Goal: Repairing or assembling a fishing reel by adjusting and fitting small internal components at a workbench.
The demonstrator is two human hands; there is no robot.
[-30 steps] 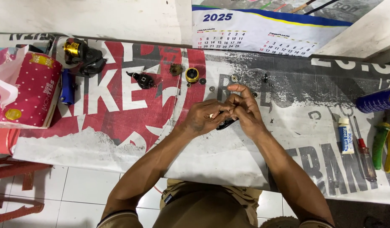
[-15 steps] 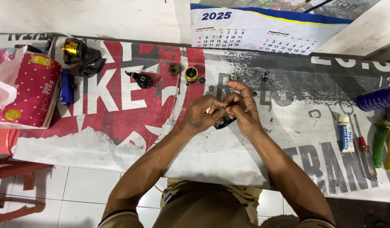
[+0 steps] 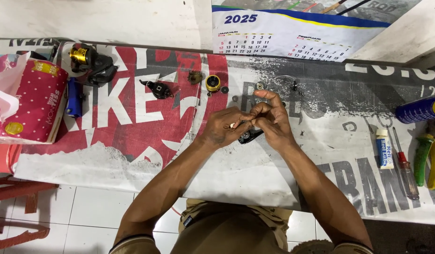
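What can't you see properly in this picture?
- Head view: the black part under the hands is mostly hidden by the left hand and right hand.
- The tiny pale bit in the left hand's grip is too small to tell.
- The blue can and the pliers are cut off by the right edge.
- The small parts on the banner are too small to identify.

Both forearms were bare from wrist to above the elbow. The left hand [image 3: 224,128] and the right hand [image 3: 273,121] wore no gloves, rings or watch that could be made out. Short sleeves [image 3: 132,244] ended at the upper arms, dark with a thin pale band along the hem. Below, the lap was covered by khaki trousers [image 3: 231,230], creased, with a small dark tag [image 3: 187,221] sewn at the left pocket edge.
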